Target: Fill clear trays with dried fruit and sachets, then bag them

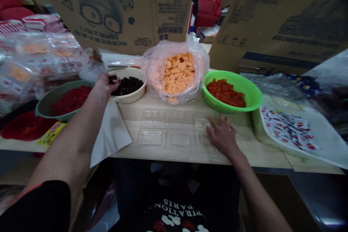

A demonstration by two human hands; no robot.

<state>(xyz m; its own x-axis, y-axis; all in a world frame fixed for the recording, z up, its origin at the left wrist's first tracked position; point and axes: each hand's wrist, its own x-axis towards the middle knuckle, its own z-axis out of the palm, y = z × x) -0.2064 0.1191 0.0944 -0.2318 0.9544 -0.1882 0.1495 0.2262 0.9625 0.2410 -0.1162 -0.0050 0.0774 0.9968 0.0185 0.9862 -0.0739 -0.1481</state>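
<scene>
Head view: the left hand (106, 83) stretches forward across the table (268, 156), its fingers clenched on a dark piece, probably dried fruit, though they hide most of it. It sits just over the rim of a cream bowl (140, 93) heaped with dark fruit (127, 86). The right hand (223, 135) lies open and palm down, fingers spread, touching the edge of a clear tray (168, 132) with moulded compartments, flat on the pale wood.

Behind the tray, a plastic bag (175, 67) holds orange slices (178, 74), and a green bowl (254, 96) holds red pieces (225, 93). A grey-green bowl (54, 96) of red fruit (70, 99) sits partly behind the left forearm. A white sheet (111, 134) lies under that arm, and a printed sheet (288, 130) lies at the right. Wrapped packs (35, 56) blur at the left edge, and cardboard flaps (100, 7) stand behind. The person's black shirt (174, 203) shows below the table.
</scene>
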